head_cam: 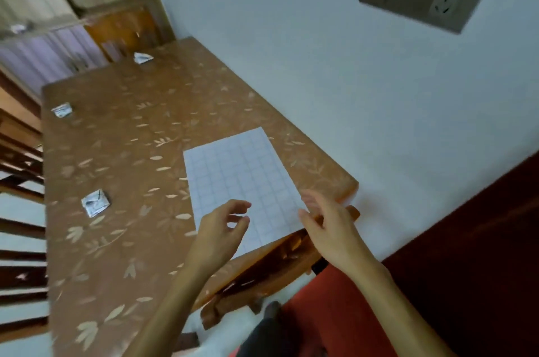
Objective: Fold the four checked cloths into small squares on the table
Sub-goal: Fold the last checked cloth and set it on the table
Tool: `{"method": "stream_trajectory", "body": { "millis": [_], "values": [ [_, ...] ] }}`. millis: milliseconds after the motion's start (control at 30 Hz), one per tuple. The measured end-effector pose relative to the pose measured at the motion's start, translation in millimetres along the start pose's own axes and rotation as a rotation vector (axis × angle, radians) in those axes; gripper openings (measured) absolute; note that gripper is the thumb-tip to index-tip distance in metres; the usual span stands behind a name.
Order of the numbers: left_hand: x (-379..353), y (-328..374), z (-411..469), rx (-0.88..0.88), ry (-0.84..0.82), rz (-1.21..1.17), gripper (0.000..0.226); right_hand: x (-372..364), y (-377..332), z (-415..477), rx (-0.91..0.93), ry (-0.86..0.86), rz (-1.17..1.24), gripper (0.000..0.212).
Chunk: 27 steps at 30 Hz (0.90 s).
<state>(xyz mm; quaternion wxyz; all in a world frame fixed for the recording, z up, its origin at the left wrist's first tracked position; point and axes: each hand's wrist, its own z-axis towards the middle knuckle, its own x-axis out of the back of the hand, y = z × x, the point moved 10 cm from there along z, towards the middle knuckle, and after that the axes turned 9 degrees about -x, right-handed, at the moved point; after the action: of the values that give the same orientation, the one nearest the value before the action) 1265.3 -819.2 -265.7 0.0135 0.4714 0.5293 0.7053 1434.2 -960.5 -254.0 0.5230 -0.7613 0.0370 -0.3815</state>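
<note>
1. Head view, only one here: last unfolded checked cloth [242, 184] lying flat on the tabletop [131, 138], folded squares [95, 202] well off to its left.
2. Left hand [221, 228] hovering over its near edge, fingers loosely curled, pinching nothing. Right hand [329, 228] at its right edge, fingers nearly straight, close together.
3. Probably best: pinch both near corners, match the far ones, line up checks, press the crease flat.
</note>
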Motion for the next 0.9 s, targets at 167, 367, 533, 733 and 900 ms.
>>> {"method": "stream_trajectory", "body": {
  "millis": [167,367,533,733,900],
  "values": [
    [6.4,-29.0,32.6,0.111,0.049,0.004,0.021,-19.4,2.2,60.1,0.0,-0.084,-0.002,0.041],
    [16.3,-75.2,103.9,0.203,0.063,-0.007,0.023,-48.0,0.0,155.9,-0.014,-0.126,-0.097,0.039],
    [14.0,-133.2,163.1,0.308,0.062,-0.027,0.025,-85.5,16.8,238.4,-0.1,-0.189,-0.126,0.038],
    [10.1,-215.9,224.4,0.448,0.09,0.065,0.026,-138.8,45.7,329.5,-0.192,-0.23,-0.225,0.038],
    [18.2,-265.3,263.8,0.578,0.217,0.176,0.038,-164.9,64.3,391.4,-0.251,-0.134,-0.279,0.043]
  ]
}}
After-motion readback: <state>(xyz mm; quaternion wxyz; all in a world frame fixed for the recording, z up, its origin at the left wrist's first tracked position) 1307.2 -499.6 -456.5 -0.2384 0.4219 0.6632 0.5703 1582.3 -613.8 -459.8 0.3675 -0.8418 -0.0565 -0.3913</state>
